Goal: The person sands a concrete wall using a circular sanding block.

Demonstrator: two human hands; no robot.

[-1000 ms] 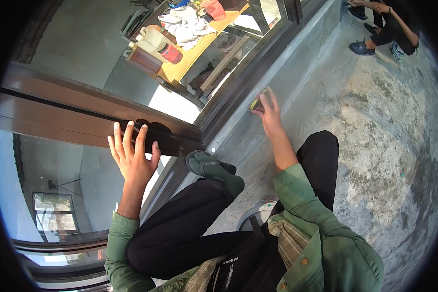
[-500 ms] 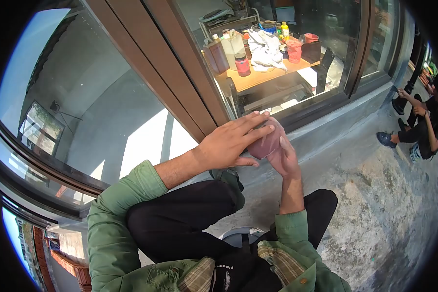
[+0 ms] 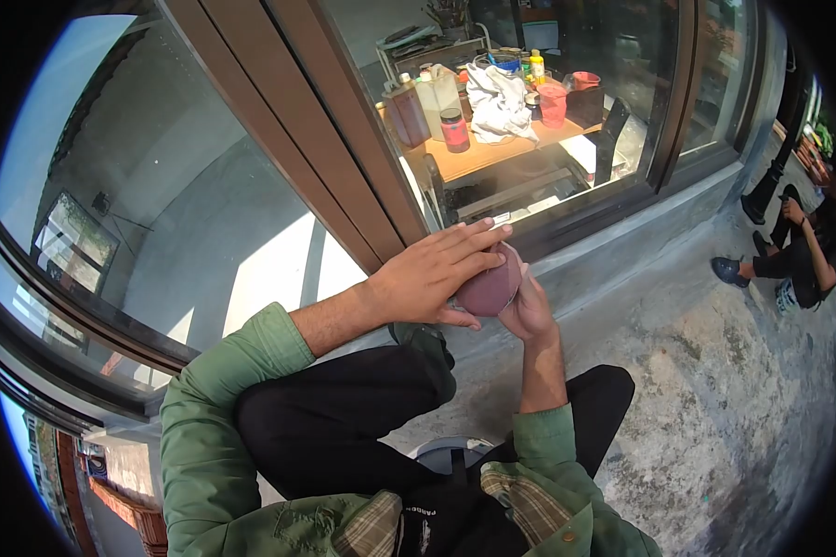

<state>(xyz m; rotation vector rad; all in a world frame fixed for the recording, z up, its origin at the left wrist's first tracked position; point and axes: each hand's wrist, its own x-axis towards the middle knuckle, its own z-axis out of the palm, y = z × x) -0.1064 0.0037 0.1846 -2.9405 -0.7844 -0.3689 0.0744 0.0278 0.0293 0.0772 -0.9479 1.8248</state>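
Observation:
A rounded purple-brown object [image 3: 489, 291] is between my two hands in front of the window frame. My left hand [image 3: 427, 276] lies over its upper left side, with the fingers stretched across it and the thumb below. From the right, my right hand [image 3: 532, 304] cups the object, its thumb along the edge. Part of the object is hidden under my left fingers.
Behind the glass, a wooden table [image 3: 464, 164] bears bottles, a white cloth [image 3: 500, 100] and a red cup [image 3: 552, 104]. A bucket [image 3: 450, 455] stands between my legs. Another person [image 3: 799, 246] sits at the far right on the concrete floor [image 3: 706, 399].
Both hands and the object have shifted slightly left and down. The object has turned, so a darker, rounder side shows.

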